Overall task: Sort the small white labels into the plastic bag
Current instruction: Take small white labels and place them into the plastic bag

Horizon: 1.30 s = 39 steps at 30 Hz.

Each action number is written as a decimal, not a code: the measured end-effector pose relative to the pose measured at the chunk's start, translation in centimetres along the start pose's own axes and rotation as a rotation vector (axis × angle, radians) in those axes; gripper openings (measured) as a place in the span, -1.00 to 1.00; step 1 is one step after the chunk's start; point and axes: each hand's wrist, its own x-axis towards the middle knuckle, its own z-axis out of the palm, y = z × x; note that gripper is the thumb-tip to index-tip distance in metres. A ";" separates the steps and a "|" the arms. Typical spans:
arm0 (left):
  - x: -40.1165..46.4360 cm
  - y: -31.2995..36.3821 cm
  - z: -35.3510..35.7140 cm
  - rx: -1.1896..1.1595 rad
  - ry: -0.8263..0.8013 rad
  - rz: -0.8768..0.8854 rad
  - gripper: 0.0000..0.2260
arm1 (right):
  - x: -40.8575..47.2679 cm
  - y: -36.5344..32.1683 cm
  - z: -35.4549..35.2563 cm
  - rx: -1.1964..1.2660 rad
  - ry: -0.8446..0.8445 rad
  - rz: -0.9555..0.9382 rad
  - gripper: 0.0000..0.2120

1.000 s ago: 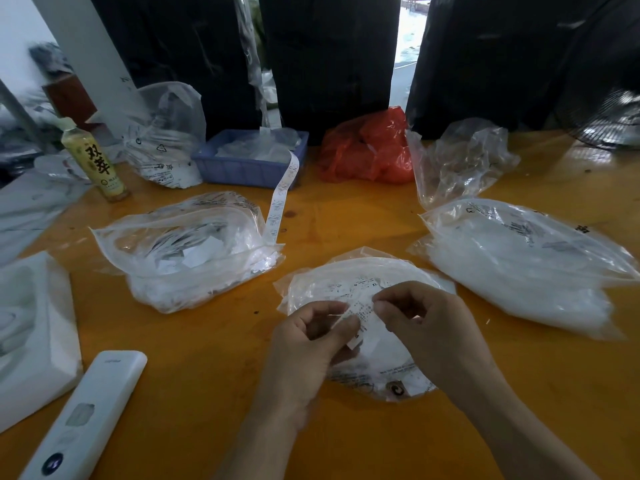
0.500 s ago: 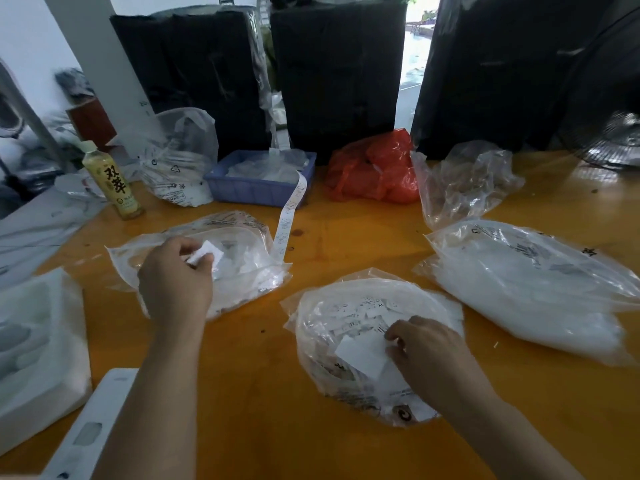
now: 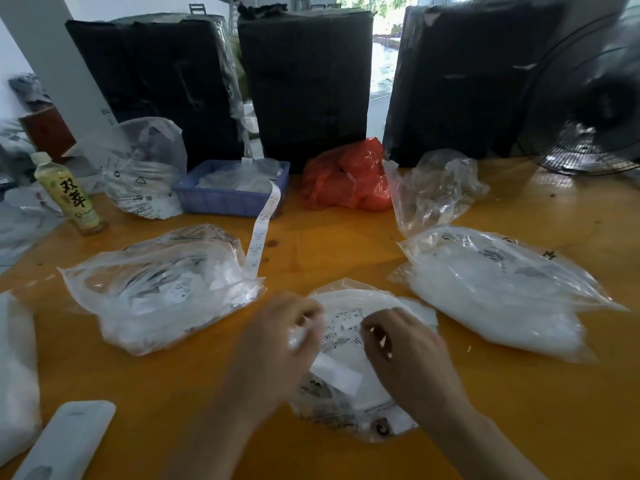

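Small white labels [image 3: 343,329] lie loose in the mouth of a clear plastic bag [image 3: 349,403] on the near middle of the orange desk [image 3: 346,251], between the person's two hands. Three black-wrapped bales [image 3: 304,88] stand along the far edge, with a black fan [image 3: 588,98] at far right. A large clear bag of white material [image 3: 498,289] lies right of the hands; another clear bag holding labels [image 3: 156,289] lies to their left. Behind these sit a crumpled clear bag [image 3: 433,192], a red plastic bag [image 3: 346,178], a blue basket [image 3: 228,195] with a printed label strip [image 3: 261,233] trailing out over its rim onto the desk, a printed white bag [image 3: 145,174] and a yellow drink bottle [image 3: 69,195]. A white remote-like device [image 3: 65,441] lies at near left.

The left hand [image 3: 273,355] is blurred, fingers curled at the bag's left rim; whether its grip has anything cannot be told. The right hand [image 3: 408,355] curls its fingers over the labels, and its grip is likewise unclear.
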 end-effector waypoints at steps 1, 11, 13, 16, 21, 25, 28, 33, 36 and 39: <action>-0.7 0.6 1.4 -0.002 -0.180 0.035 -0.79 | 0.4 0.4 -0.9 0.008 0.118 0.009 -0.91; -2.2 0.7 7.7 0.126 -0.221 0.010 -0.77 | 8.2 12.9 -7.8 -0.531 -0.082 0.473 -0.81; -2.3 0.7 8.2 0.188 -0.273 0.003 -0.63 | 8.2 13.3 -7.2 -0.557 -0.098 0.471 -0.84; -3.0 0.7 8.5 0.206 -0.321 -0.006 -0.47 | 7.8 13.9 -6.9 -0.519 0.002 0.469 -0.76; -2.9 1.5 8.0 0.083 -0.133 -0.014 -0.71 | 7.0 13.4 -8.3 -0.462 0.216 0.402 -0.69; -1.8 3.2 7.0 -0.144 -0.017 -0.177 -0.92 | 6.4 12.7 -9.6 -0.206 0.339 0.446 -0.84; -1.7 3.9 6.5 -0.363 -0.023 -0.301 -0.89 | 5.8 11.1 -10.4 0.080 0.445 0.488 -0.79; -2.9 3.6 6.4 -0.952 -0.145 -0.557 -0.71 | 1.2 5.0 -9.1 0.382 0.255 0.371 -0.83; -3.9 2.7 6.8 -1.059 -0.136 -0.587 -0.59 | -1.7 1.3 -4.6 0.769 -0.076 0.414 -0.81; -4.6 1.7 7.1 -1.113 -0.139 -0.561 -0.55 | -2.7 -0.3 -0.1 0.709 -0.158 0.380 -0.73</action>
